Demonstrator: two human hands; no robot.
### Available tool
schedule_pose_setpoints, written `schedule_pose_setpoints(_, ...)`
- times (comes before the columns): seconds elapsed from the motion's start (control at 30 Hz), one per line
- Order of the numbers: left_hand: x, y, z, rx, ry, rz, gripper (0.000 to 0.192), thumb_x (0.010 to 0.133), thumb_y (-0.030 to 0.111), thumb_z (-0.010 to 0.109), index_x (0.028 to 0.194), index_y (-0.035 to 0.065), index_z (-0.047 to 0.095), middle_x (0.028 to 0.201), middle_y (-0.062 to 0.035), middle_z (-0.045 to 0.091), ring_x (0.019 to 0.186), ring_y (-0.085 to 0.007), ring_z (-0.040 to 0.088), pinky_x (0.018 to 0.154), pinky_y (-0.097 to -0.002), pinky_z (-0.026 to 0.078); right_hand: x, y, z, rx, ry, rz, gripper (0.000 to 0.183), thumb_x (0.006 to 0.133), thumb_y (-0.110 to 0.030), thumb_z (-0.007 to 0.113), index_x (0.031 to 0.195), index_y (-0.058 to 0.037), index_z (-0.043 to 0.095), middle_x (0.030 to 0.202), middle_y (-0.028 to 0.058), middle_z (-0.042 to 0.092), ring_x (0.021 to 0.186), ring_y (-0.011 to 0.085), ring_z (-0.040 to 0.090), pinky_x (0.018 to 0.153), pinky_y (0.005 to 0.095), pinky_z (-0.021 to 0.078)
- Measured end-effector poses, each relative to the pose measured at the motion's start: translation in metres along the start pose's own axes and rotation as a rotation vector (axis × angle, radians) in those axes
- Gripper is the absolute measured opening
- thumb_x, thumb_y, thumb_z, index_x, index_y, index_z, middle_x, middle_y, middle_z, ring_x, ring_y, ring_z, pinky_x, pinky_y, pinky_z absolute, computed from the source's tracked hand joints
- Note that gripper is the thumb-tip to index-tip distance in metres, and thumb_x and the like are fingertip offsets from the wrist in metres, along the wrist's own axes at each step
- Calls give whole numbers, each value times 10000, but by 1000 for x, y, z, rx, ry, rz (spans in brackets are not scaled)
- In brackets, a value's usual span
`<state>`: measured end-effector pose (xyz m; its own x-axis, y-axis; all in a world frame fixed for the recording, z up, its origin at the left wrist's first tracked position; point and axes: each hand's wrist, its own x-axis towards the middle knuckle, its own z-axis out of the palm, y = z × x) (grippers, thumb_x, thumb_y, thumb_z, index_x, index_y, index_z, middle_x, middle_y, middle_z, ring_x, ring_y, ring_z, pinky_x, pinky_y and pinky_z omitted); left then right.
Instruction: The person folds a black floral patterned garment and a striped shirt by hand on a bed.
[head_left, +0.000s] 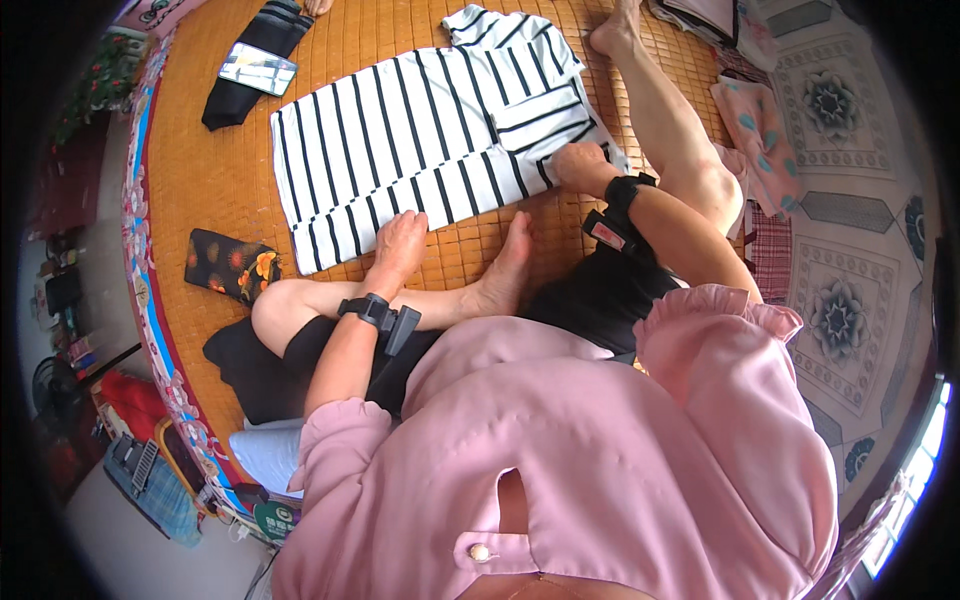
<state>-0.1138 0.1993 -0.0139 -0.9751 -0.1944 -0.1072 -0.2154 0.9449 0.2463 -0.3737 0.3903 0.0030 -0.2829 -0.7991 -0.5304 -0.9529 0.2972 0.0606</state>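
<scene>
A white shirt with black stripes (390, 112) lies flat on the woven mat before me. Its near side is folded over in a long strip, and a sleeve (540, 120) is turned inward at the right end. My left hand (401, 244) lies on the near edge of the strip, fingers together and bent down; whether they pinch the cloth is hidden. At the right end, my right hand (581, 169) is closed on the shirt's cloth near the turned-in sleeve. The far sleeve (506, 30) sticks out beyond the body of the shirt.
A phone (257, 69) rests on a folded black garment (225, 101) at the far left. A dark floral cloth bundle (225, 259) lies by my left knee. My bare legs flank the shirt on the tan mat (199, 172). Folded cloths (757, 142) lie along the patterned wall (832, 187).
</scene>
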Motion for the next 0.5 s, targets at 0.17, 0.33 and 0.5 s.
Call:
schedule_pose_setpoints(0.17,-15,0,-9,-84,-75,-17,74,724,16,504,794,20,528,761,-143,535,741,-305,558,654,-406,463,4,3,-13,319,-149,61,202,662,-200,561,780,-61,648,815,132,640,734,254,624,617,356,495)
schedule_pose_setpoints(0.33,2,10,-8,-479,-27,-112,80,753,52,497,820,22,527,789,-149,552,758,-324,553,671,-409,449,28,53,-30,408,362,268,269,681,-159,560,938,-87,598,880,161,615,849,316,587,747,391,463)
schedule_pose_setpoints(0.5,26,32,1,-817,-62,-190,146,770,114,497,856,3,536,827,-152,584,790,-299,567,700,-368,446,35,71,-14,264,274,346,311,695,-167,565,995,-83,563,922,153,607,927,302,564,788,406,443)
